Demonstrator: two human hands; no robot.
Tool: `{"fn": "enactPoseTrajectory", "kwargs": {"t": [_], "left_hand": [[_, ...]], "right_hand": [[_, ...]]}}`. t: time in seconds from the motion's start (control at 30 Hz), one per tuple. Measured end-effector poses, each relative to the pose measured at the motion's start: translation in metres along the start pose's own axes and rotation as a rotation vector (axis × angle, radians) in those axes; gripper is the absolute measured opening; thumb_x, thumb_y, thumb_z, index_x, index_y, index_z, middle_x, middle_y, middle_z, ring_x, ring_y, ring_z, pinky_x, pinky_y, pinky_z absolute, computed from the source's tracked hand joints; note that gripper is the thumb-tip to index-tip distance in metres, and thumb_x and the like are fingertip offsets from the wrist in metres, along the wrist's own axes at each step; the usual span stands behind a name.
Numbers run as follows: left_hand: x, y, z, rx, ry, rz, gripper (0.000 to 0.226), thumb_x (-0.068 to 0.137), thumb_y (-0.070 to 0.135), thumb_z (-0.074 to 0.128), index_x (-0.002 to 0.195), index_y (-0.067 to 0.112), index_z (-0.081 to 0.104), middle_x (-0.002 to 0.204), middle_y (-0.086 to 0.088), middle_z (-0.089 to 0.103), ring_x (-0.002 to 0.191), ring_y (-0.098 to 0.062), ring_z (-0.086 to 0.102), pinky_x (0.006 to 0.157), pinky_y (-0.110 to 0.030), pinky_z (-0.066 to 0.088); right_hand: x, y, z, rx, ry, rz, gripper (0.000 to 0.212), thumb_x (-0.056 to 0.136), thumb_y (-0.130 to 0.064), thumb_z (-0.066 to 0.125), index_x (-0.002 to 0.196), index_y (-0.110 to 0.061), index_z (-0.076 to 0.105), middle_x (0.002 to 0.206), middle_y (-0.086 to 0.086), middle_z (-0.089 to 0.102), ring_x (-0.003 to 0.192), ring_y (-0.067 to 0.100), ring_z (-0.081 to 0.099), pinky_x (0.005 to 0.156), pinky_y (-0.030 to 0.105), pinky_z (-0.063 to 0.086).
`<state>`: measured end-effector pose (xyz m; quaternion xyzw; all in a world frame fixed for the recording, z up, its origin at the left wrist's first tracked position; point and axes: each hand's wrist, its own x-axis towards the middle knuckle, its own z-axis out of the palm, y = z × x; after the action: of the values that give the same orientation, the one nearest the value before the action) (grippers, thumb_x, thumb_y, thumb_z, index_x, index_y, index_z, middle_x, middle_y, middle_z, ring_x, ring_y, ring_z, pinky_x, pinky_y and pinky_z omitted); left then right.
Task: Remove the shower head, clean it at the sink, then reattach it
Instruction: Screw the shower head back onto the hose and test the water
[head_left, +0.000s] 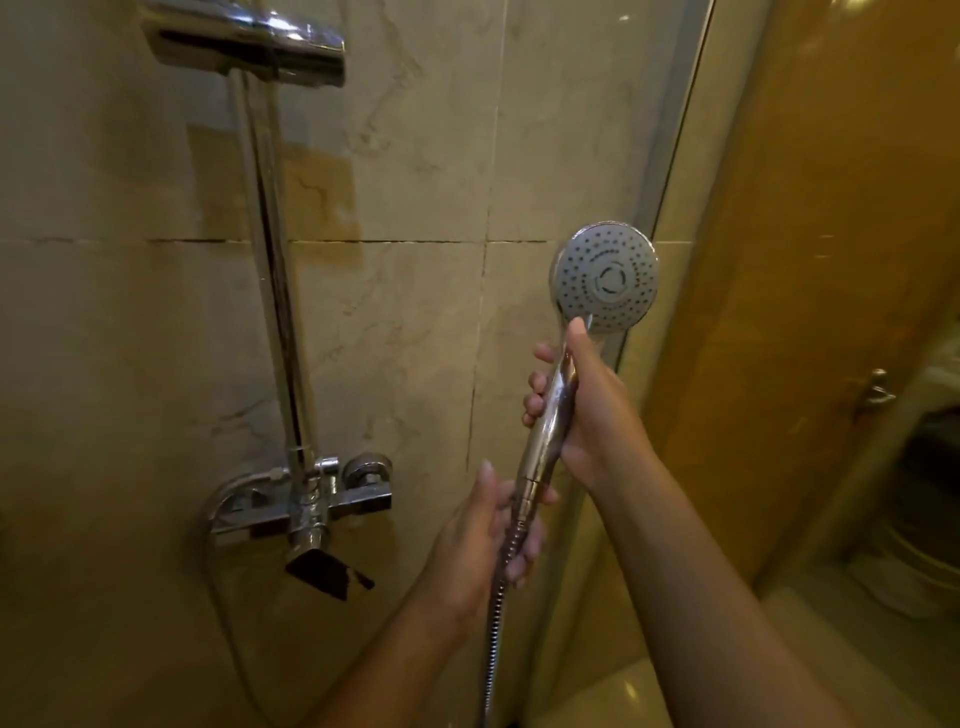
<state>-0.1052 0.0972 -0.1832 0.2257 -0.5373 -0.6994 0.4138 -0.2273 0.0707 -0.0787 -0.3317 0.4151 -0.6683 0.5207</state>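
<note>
A chrome hand-held shower head (605, 275) with a round grey spray face is held upright in front of the tiled wall, its face turned toward me. My right hand (587, 405) is wrapped around its chrome handle, thumb up near the neck. My left hand (493, 525) grips the lower end of the handle where the ribbed metal hose (493, 623) joins it. The hose hangs down from there and leaves the bottom of the view.
A vertical chrome riser pipe (275, 270) runs down the wall to the mixer tap (306, 504), with a chrome bracket (249, 41) at the top. A glass shower screen edge (670, 171) stands right of the shower head. Behind the screen is a wooden door (831, 260) with a handle (878, 389).
</note>
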Motion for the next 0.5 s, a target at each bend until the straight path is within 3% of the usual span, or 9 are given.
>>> {"fn": "enactPoseTrajectory", "kwargs": {"t": [0.1,0.2,0.33,0.4,0.5], "left_hand": [[-0.012,0.008,-0.019,-0.113,-0.052,-0.065,0.057,0.088,0.062,0.048,0.098,0.008,0.064,0.054,0.003,0.041,0.039,-0.006,0.031,0.041,-0.023,0.023],[-0.029,0.012,-0.04,-0.332,-0.188,-0.193,0.041,0.091,0.05,0.05,0.088,0.01,0.06,0.049,0.006,0.031,0.034,-0.004,0.025,0.038,-0.023,0.015],[-0.052,0.001,-0.06,-0.548,-0.412,-0.334,0.039,0.089,0.05,0.049,0.084,0.014,0.062,0.045,0.009,0.032,0.032,-0.002,0.028,0.037,-0.019,0.018],[-0.061,-0.008,-0.064,-0.482,-0.441,-0.362,0.042,0.095,0.049,0.043,0.087,0.014,0.063,0.049,0.007,0.037,0.036,-0.004,0.033,0.039,-0.02,0.024],[-0.07,-0.012,-0.072,-0.161,-0.364,-0.348,0.045,0.101,0.046,0.038,0.092,0.013,0.068,0.061,0.0,0.053,0.05,-0.013,0.05,0.051,-0.026,0.042]], "right_hand": [[-0.009,0.008,0.014,0.017,-0.005,-0.017,0.074,0.092,-0.072,0.038,0.122,-0.007,0.057,0.071,0.003,0.053,0.062,0.016,0.052,0.061,0.032,0.046],[-0.022,0.024,0.03,0.08,-0.006,-0.048,0.072,0.098,-0.067,0.028,0.116,-0.005,0.061,0.076,0.004,0.059,0.069,0.018,0.056,0.066,0.035,0.051],[-0.042,0.044,0.041,0.207,-0.09,0.025,0.066,0.097,-0.068,0.028,0.096,-0.011,0.06,0.075,0.003,0.056,0.061,0.015,0.054,0.055,0.028,0.049],[-0.05,0.053,0.041,0.185,-0.053,0.017,0.065,0.096,-0.068,0.028,0.094,-0.012,0.061,0.067,0.0,0.048,0.051,0.012,0.045,0.049,0.025,0.042],[-0.056,0.064,0.039,0.087,0.018,-0.031,0.059,0.096,-0.065,0.034,0.097,-0.011,0.058,0.066,0.001,0.044,0.05,0.013,0.042,0.048,0.026,0.042]]}}
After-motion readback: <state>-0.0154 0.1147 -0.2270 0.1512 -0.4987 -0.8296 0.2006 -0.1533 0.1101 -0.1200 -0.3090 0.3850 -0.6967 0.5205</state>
